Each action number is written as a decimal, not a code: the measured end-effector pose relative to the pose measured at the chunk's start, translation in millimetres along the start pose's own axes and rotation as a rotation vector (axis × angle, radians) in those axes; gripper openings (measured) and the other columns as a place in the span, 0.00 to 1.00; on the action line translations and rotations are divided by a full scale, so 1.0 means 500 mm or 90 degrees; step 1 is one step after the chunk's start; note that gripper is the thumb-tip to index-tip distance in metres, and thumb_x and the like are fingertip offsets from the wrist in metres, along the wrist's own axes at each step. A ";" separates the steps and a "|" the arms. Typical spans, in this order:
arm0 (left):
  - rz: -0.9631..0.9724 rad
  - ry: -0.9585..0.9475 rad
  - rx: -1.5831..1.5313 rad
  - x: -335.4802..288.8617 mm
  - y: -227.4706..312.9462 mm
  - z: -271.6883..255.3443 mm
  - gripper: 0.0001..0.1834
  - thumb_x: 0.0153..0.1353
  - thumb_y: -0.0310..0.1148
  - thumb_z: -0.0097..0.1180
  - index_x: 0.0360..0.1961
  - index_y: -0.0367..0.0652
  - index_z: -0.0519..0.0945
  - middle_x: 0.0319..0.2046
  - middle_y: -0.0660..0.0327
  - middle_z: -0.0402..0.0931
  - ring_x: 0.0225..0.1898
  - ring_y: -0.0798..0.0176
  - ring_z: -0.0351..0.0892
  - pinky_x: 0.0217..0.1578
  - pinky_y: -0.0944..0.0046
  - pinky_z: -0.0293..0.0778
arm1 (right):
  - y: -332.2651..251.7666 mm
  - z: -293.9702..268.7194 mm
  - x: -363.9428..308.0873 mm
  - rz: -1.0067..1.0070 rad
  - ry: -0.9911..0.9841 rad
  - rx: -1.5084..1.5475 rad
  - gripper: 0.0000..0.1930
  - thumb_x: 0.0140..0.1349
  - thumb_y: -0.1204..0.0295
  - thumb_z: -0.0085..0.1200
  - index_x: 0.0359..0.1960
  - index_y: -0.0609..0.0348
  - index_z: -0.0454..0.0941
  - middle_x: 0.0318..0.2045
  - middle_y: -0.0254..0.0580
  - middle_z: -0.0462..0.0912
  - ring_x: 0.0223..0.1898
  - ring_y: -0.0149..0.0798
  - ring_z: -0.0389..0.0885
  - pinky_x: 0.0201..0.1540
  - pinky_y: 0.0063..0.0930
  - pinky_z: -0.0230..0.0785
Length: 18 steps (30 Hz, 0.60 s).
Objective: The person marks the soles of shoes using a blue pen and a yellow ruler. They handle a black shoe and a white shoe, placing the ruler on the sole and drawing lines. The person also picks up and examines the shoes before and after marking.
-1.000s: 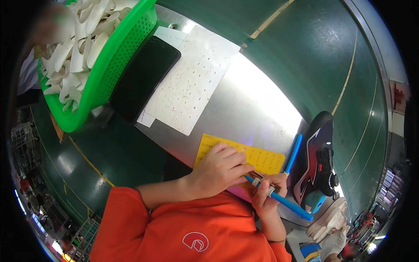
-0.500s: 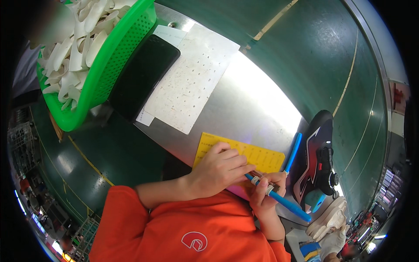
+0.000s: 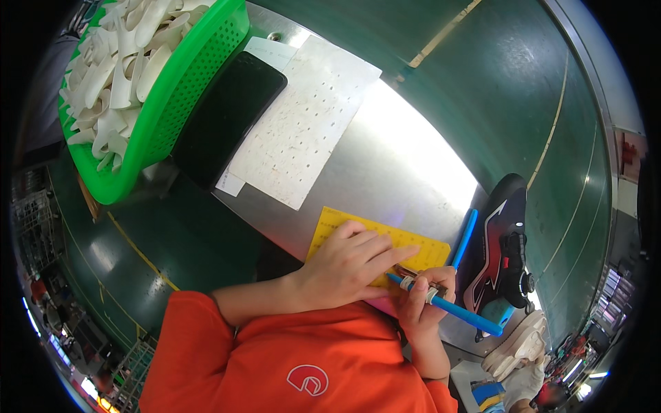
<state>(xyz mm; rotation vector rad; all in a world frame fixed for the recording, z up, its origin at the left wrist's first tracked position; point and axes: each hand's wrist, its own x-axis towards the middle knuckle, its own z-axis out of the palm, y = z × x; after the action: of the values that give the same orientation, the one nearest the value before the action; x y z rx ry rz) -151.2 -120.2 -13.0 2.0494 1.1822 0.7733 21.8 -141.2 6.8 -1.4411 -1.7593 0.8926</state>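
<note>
On steel table (image 3: 385, 165), left hand (image 3: 348, 265) flat on yellow sheet (image 3: 413, 248); right hand (image 3: 423, 303) grip closed around blue pen (image 3: 447, 308).

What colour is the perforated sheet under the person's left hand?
Yellow, with rows of small holes; the sheet shows clearly in the head view.

A factory floor, prob. a shoe assembly line, is being shown. Work is being done at a bare steel workbench (image 3: 385, 172) set on green-painted flooring (image 3: 509, 89) w/ yellow lane lines. A green plastic basket (image 3: 172, 110) is being kept full of white moulded parts (image 3: 110, 62). A finished sneaker (image 3: 499, 255) is being stored at the bench edge, w/ more shoe parts (image 3: 516, 347) nearby. Racks and other stations are being glimpsed at the rim, too blurred to tell apart.
</note>
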 end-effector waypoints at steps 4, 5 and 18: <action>0.004 -0.030 0.018 -0.004 -0.004 0.005 0.30 0.49 0.45 0.63 0.54 0.48 0.71 0.33 0.62 0.72 0.38 0.63 0.73 0.44 0.61 0.62 | -0.006 0.001 -0.008 0.020 -0.018 -0.019 0.12 0.62 0.66 0.46 0.29 0.63 0.64 0.27 0.41 0.69 0.26 0.33 0.67 0.31 0.25 0.59; 0.004 -0.024 0.018 -0.005 -0.005 0.008 0.30 0.49 0.44 0.63 0.54 0.48 0.71 0.33 0.62 0.72 0.38 0.63 0.73 0.45 0.61 0.62 | -0.007 -0.001 -0.010 0.013 -0.034 -0.034 0.11 0.62 0.67 0.46 0.31 0.64 0.64 0.27 0.41 0.69 0.26 0.33 0.67 0.31 0.25 0.60; -0.007 -0.028 0.016 -0.005 -0.001 0.008 0.30 0.48 0.42 0.64 0.53 0.49 0.72 0.33 0.62 0.72 0.39 0.63 0.73 0.45 0.61 0.62 | 0.011 0.014 -0.037 -0.026 0.028 -0.048 0.15 0.62 0.68 0.44 0.43 0.69 0.60 0.38 0.47 0.65 0.35 0.36 0.67 0.36 0.27 0.61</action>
<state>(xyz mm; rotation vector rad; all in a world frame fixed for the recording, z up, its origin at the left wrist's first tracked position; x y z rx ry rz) -149.4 -122.9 -16.5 2.0676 1.1828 0.7080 21.3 -159.1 -3.0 -1.4553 -1.7997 0.7748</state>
